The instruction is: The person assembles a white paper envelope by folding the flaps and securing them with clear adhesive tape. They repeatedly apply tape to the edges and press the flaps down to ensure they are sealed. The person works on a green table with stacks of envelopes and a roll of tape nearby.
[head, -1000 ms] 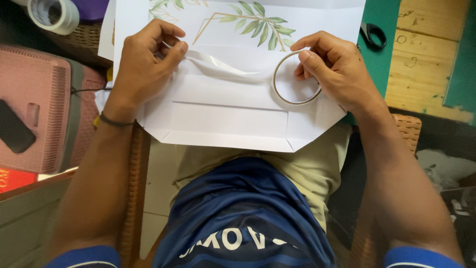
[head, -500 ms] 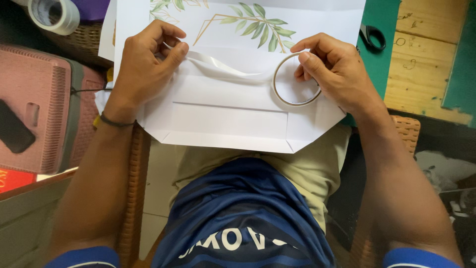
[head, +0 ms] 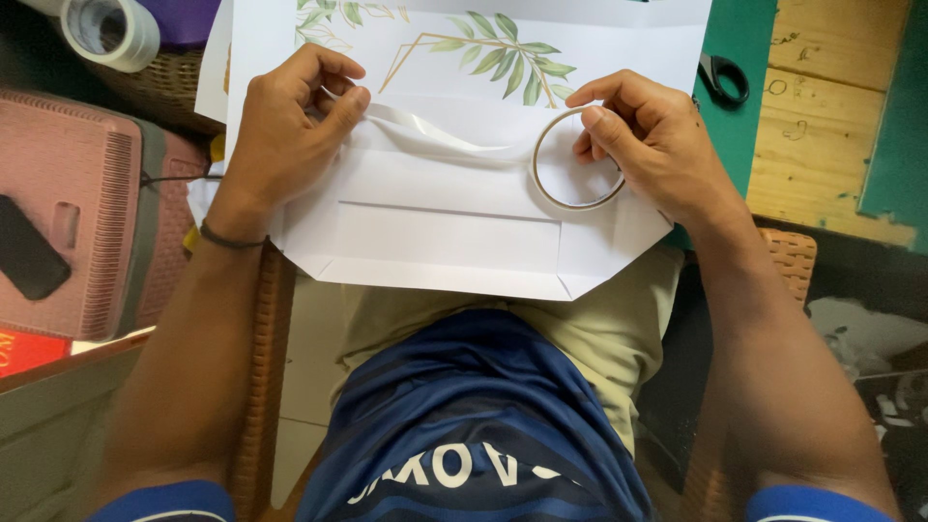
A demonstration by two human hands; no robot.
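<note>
A thin roll of tape (head: 577, 159) lies on a white folded paper (head: 435, 232) with green leaves painted on it. The paper rests on the person's lap and pokes out over the near edge of the green table (head: 739, 126). The right hand (head: 648, 145) pinches the roll between thumb and fingers. A white strip of tape (head: 435, 140) runs from the roll across the paper to the left hand (head: 290, 126). The left hand pinches the end of the strip and presses it on the paper. Black scissors (head: 720, 77) lie on the table near the right hand. A bigger tape roll (head: 111, 29) sits in a woven basket (head: 164, 82) at the far left. A pink box (head: 87, 213) is beside the left arm.
</note>
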